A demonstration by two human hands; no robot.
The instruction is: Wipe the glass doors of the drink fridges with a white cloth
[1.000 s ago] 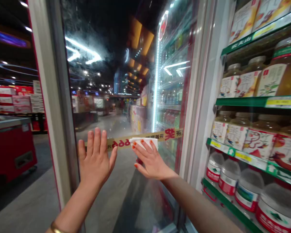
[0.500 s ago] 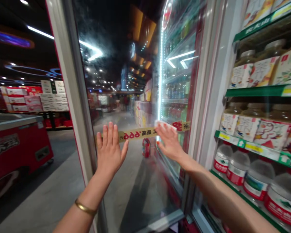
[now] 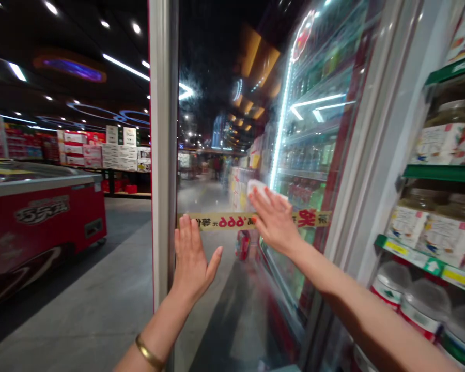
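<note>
In the head view, my left hand point(image 3: 194, 266) lies flat on the glass door point(image 3: 213, 196), near its upright metal frame point(image 3: 165, 129). Its fingers point up and the thumb is held out to the side. My right hand point(image 3: 275, 219) presses a white cloth point(image 3: 259, 187) against the same pane, farther right. The cloth shows above and beside the fingertips; the rest of it is hidden under them. A yellow strip point(image 3: 236, 221) with printed characters, seen reversed, runs across the glass between both hands.
Shelves with bottled drinks point(image 3: 444, 137) stand close on my right, edged with green strips point(image 3: 449, 170). To the left is a red chest freezer point(image 3: 70, 222) on a grey floor point(image 3: 124, 289). Stacked cartons point(image 3: 120, 155) are farther back.
The view has swung left, so the door and shelves sit farther right. My right hand and the cloth have shifted leftward and slightly up relative to the strip. My left hand stays flat on the glass.
</note>
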